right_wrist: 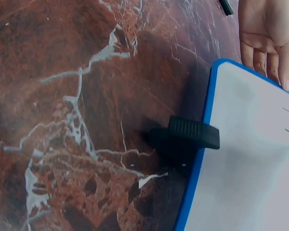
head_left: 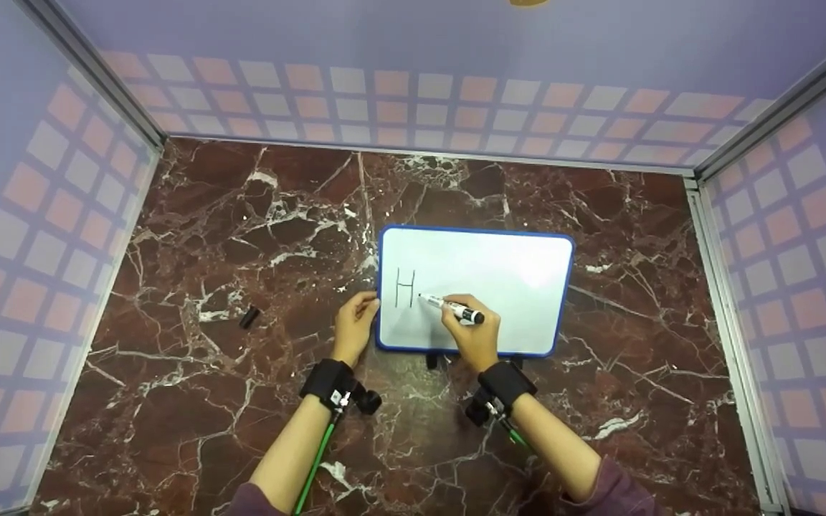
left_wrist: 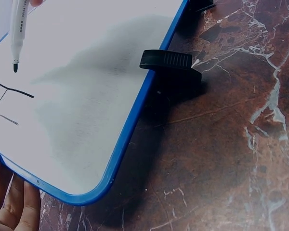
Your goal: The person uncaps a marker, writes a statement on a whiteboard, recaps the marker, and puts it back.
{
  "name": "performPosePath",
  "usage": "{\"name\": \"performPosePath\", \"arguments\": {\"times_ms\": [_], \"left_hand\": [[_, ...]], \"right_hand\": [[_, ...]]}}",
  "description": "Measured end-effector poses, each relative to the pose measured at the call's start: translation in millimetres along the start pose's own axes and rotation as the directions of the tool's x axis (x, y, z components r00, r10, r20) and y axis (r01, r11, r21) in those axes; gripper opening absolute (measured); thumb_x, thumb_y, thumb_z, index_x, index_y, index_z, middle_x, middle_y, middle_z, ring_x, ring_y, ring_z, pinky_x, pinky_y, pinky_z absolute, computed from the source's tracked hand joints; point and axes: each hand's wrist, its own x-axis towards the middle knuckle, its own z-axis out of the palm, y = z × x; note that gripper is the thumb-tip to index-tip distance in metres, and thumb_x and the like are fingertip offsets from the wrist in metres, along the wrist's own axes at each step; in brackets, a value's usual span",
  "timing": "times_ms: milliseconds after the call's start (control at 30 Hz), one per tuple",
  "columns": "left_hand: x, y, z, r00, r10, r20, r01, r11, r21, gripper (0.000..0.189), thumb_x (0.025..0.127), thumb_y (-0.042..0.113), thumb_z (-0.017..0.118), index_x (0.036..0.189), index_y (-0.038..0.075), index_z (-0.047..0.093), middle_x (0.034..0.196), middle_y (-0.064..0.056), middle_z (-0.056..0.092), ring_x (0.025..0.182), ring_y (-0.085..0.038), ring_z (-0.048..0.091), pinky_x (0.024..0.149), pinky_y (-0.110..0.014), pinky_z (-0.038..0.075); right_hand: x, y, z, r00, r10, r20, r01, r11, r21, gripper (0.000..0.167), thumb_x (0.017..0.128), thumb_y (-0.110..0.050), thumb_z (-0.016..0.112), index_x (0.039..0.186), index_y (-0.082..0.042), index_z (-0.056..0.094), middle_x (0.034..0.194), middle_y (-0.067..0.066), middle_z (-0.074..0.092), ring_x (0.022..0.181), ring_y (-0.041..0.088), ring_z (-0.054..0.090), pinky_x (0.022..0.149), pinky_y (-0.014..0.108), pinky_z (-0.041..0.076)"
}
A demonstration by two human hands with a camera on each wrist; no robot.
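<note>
A blue-framed whiteboard (head_left: pixel 506 287) bears a thin black letter H (head_left: pixel 404 288) near its left side. My right hand (head_left: pixel 474 337) holds a white marker (head_left: pixel 449 307), its black tip pointing left, close over the board just right of the H. In the left wrist view the uncapped marker (left_wrist: pixel 18 33) slants down toward the strokes (left_wrist: pixel 14 90). At the board's left edge, my left hand (head_left: pixel 355 326) grips the blue frame, thumb at the rim and fingers reaching under it. The right wrist view shows that left hand (right_wrist: pixel 269 33) but not my right hand.
A black marker cap (head_left: pixel 249 317) lies on the marbled brown surface (head_left: pixel 205 401), left of my left hand. Black clips (left_wrist: pixel 166 60) sit on the board's near edge. Lilac walls (head_left: pixel 413 43) with pink and white squares enclose the back and both sides.
</note>
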Motion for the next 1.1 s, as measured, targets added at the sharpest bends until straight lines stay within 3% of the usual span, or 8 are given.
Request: {"name": "performPosePath", "arguments": {"times_ms": [433, 1100], "left_hand": [[0.6, -1.7, -0.5, 1.000, 0.008, 0.024, -0.007, 1.000, -0.021, 0.025, 0.093, 0.012, 0.053, 0.111, -0.005, 0.060, 0.105, -0.024, 0.065, 0.102, -0.033, 0.062, 0.090, -0.039, 0.051], [-1.2, 0.7, -1.3, 1.000, -0.020, 0.014, 0.020, 1.000, 0.001, 0.026, 0.093, 0.013, 0.054, 0.112, -0.003, 0.060, 0.108, -0.023, 0.065, 0.105, -0.032, 0.061, 0.093, -0.040, 0.049]], "right_hand": [[-1.6, 3.4, 2.3, 1.000, 0.000, 0.018, 0.000, 0.999, -0.042, 0.009, 0.076, 0.006, 0.066, 0.084, 0.006, 0.068, 0.074, 0.018, 0.070, 0.061, 0.011, 0.060, 0.055, 0.013, 0.047], [3.0, 4.0, -2.0, 0.999, -0.019, -0.044, 0.016, 0.998, -0.062, 0.009, 0.074, 0.009, 0.066, 0.083, 0.007, 0.068, 0.073, 0.018, 0.069, 0.061, 0.009, 0.059, 0.056, 0.011, 0.045]]}}
